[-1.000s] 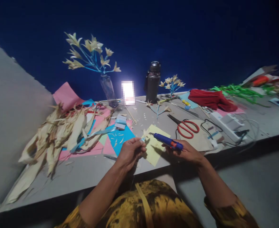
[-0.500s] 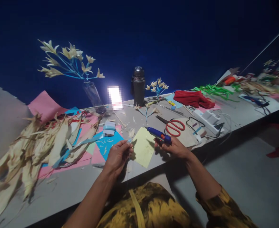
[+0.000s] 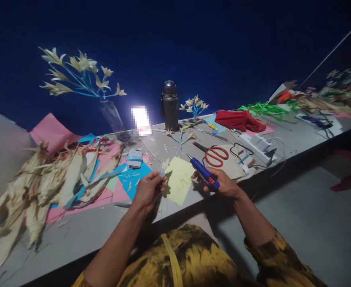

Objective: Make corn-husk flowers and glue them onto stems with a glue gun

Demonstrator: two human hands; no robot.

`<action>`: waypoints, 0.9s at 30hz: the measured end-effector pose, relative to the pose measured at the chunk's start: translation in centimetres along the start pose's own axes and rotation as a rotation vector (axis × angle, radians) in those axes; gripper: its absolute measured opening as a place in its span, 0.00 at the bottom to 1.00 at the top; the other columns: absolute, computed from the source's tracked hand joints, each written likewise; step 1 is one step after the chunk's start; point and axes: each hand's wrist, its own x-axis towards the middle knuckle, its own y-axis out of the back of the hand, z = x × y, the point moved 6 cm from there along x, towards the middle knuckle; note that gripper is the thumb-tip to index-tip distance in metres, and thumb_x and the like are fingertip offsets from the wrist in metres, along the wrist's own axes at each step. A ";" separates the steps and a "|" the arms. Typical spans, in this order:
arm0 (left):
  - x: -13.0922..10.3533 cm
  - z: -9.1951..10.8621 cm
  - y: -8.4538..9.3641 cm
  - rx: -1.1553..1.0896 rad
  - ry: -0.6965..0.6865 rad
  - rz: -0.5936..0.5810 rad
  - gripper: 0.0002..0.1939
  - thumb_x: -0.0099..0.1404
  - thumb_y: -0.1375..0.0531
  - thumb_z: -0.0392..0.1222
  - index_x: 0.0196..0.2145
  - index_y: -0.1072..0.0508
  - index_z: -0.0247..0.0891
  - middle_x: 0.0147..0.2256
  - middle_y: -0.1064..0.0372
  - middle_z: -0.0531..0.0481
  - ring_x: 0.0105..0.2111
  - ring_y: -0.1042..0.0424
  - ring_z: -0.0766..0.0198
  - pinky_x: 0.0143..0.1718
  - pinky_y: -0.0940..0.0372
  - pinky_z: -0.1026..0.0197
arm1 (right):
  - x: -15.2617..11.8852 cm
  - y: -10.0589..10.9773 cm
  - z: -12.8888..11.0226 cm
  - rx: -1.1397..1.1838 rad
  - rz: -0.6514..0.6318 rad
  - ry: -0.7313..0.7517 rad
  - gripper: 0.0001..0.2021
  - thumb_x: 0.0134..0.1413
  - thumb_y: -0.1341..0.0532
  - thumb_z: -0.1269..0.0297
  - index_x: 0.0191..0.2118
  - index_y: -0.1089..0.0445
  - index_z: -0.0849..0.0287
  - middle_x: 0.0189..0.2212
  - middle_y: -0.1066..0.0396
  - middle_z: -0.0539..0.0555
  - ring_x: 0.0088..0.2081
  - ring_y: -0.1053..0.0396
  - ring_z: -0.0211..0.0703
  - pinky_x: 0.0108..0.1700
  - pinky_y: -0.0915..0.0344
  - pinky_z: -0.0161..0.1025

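Between the thumb and fingers of my left hand is pinched a small pale husk flower with a bit of blue at its base. My right hand is wrapped round a blue glue gun, its nozzle pointing up and left. Under and between the hands lies a pale yellow paper sheet with shiny spots on it. Just beyond it rests a branched husk flower stem. Red-handled scissors lie past the glue gun.
Dried corn husks and coloured papers cover the left of the table. A glass vase of husk flowers and a dark flask stand at the back. Rightward are a red cloth, a white power strip with cords, and green strips.
The glue gun has tilted, its rear lower and its nozzle pointing higher. My left hand keeps its pinch on the flower. The whole view has shifted slightly.
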 end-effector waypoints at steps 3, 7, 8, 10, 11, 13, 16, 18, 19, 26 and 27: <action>0.5 -0.3 -0.2 0.025 -0.005 -0.030 0.14 0.46 0.30 0.35 0.29 0.31 0.33 0.23 0.29 0.51 0.20 0.32 0.71 0.19 0.42 0.71 | -0.3 0.3 0.3 -0.099 0.089 -0.005 0.22 0.45 0.29 0.64 0.49 0.27 0.60 0.44 0.25 0.56 0.44 0.29 0.46 0.46 0.32 0.41; 0.8 -0.7 -0.2 0.054 -0.003 -0.057 0.14 0.48 0.30 0.37 0.29 0.31 0.33 0.24 0.28 0.50 0.21 0.33 0.71 0.19 0.41 0.71 | -1.0 0.5 1.2 -0.366 0.234 0.037 0.22 0.48 0.36 0.70 0.51 0.30 0.59 0.45 0.26 0.56 0.44 0.29 0.46 0.48 0.32 0.44; 0.8 -0.8 -0.2 0.060 0.001 -0.061 0.14 0.48 0.30 0.37 0.29 0.31 0.33 0.24 0.28 0.50 0.20 0.33 0.72 0.19 0.41 0.71 | -1.1 0.3 1.4 -0.440 0.240 0.071 0.22 0.47 0.37 0.72 0.51 0.30 0.58 0.46 0.26 0.56 0.45 0.29 0.47 0.49 0.33 0.44; 0.8 -0.9 -0.2 0.063 0.012 -0.065 0.14 0.49 0.30 0.37 0.30 0.31 0.33 0.24 0.29 0.50 0.20 0.33 0.72 0.19 0.41 0.71 | -1.3 -0.2 1.8 -0.596 0.215 0.141 0.23 0.46 0.39 0.75 0.51 0.30 0.58 0.46 0.26 0.57 0.47 0.30 0.49 0.50 0.34 0.46; 0.8 -0.9 -0.1 0.063 0.012 -0.065 0.14 0.49 0.30 0.37 0.29 0.31 0.33 0.24 0.29 0.50 0.20 0.33 0.72 0.19 0.41 0.71 | -1.3 -0.6 2.0 -0.675 0.193 0.164 0.23 0.46 0.40 0.76 0.51 0.30 0.57 0.45 0.26 0.57 0.47 0.31 0.51 0.50 0.34 0.48; 0.9 -0.8 0.0 0.066 0.004 -0.063 0.13 0.49 0.31 0.37 0.28 0.32 0.33 0.24 0.29 0.50 0.20 0.33 0.72 0.18 0.41 0.71 | -1.3 -1.1 2.4 -0.809 0.149 0.174 0.22 0.46 0.38 0.76 0.51 0.30 0.57 0.45 0.26 0.58 0.47 0.32 0.53 0.50 0.35 0.50; 1.0 -0.8 0.1 0.096 0.003 -0.067 0.13 0.48 0.30 0.37 0.27 0.31 0.33 0.24 0.28 0.49 0.19 0.33 0.71 0.17 0.42 0.71 | -1.1 -1.4 3.0 -0.921 0.118 0.139 0.21 0.48 0.37 0.74 0.50 0.30 0.58 0.44 0.25 0.59 0.45 0.32 0.54 0.48 0.35 0.51; 1.2 -0.9 0.1 0.140 0.013 -0.073 0.13 0.48 0.31 0.38 0.27 0.31 0.33 0.23 0.28 0.49 0.17 0.34 0.72 0.16 0.43 0.71 | -1.1 -1.4 3.3 -0.944 0.119 0.126 0.20 0.49 0.36 0.73 0.50 0.30 0.57 0.43 0.25 0.59 0.44 0.32 0.54 0.47 0.34 0.50; 1.3 -1.0 0.2 0.168 0.012 -0.071 0.13 0.48 0.31 0.38 0.27 0.31 0.33 0.23 0.28 0.49 0.17 0.35 0.72 0.15 0.43 0.70 | -1.0 -1.4 3.4 -0.946 0.121 0.124 0.20 0.49 0.36 0.72 0.50 0.30 0.57 0.43 0.25 0.59 0.44 0.32 0.54 0.46 0.34 0.50; 2.2 -1.2 0.5 0.323 -0.028 -0.063 0.10 0.52 0.34 0.41 0.27 0.30 0.33 0.24 0.27 0.45 0.17 0.32 0.67 0.15 0.40 0.68 | -1.0 -1.2 3.9 -0.935 0.123 0.117 0.19 0.51 0.35 0.71 0.50 0.31 0.58 0.44 0.26 0.59 0.45 0.33 0.54 0.47 0.35 0.48; 2.2 -1.2 0.5 0.344 -0.027 -0.061 0.09 0.53 0.35 0.41 0.28 0.30 0.33 0.24 0.27 0.45 0.18 0.31 0.66 0.16 0.38 0.66 | -1.0 -1.2 3.9 -0.933 0.122 0.115 0.19 0.50 0.36 0.72 0.50 0.31 0.58 0.44 0.26 0.59 0.45 0.33 0.54 0.47 0.35 0.48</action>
